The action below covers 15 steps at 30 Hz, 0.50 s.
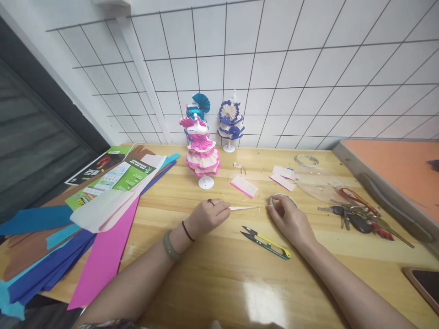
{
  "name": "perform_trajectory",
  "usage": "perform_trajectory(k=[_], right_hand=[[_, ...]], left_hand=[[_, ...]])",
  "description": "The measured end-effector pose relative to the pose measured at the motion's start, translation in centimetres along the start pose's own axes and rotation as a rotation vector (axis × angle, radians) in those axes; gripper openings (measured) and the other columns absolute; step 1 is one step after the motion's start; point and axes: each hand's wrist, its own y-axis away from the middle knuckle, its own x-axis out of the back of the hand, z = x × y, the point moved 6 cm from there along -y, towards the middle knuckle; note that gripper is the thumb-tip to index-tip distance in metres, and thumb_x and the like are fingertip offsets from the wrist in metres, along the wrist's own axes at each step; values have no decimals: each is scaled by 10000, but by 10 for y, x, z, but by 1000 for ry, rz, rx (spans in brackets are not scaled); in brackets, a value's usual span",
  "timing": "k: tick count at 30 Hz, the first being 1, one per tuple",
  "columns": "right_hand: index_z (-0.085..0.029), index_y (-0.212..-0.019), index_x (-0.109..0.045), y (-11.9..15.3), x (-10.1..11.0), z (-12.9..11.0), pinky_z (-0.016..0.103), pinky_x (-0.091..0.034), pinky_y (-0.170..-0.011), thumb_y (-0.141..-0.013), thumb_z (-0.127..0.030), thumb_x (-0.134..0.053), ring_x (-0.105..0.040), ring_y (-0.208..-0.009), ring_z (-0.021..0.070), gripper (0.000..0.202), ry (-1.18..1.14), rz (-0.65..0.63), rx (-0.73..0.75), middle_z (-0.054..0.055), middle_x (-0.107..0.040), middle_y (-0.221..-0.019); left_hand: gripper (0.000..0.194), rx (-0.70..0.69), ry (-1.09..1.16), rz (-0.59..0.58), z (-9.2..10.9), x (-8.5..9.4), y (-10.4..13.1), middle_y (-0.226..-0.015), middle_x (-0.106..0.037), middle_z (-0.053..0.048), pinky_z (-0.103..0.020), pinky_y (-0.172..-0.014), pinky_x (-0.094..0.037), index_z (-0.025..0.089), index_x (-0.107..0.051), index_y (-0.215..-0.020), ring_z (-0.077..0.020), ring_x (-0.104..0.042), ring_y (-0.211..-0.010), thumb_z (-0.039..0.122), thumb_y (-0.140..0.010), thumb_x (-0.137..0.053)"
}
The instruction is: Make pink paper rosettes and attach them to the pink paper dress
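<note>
My left hand (210,214) rests low over the table, its fingers closed on one end of a narrow white paper strip (243,208) that points right. My right hand (290,217) has its thumb and fingers closed around a roll of tape (273,199), partly hidden under the hand. Between my forearms lie yellow and green thread snips (265,243), blades to the left. Beyond my hands is a white paper piece with a pink edge (244,186), and two similar paper pieces (283,178) lie farther right.
Small mannequins in pink (203,155), teal (199,104) and blue (231,121) paper dresses stand at the back. Coloured paper sheets (106,251) spread on the left. Keys (356,219), a clear ring (306,160), a phone (423,288) and an orange-topped surface (394,169) are on the right.
</note>
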Motion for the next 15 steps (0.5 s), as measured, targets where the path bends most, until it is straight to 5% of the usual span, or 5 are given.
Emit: perform_trajectory(k=[15], right_hand=[[-251, -1073, -500, 2, -6, 7, 301, -472, -606, -810, -541, -419, -622, -693, 203, 400, -20, -91, -25, 26, -645, -774]], left_hand=[[99, 264, 84, 38, -25, 5, 4, -742, -634, -19, -232, -637, -459, 164, -539, -804, -112, -595, -734, 117, -807, -452]])
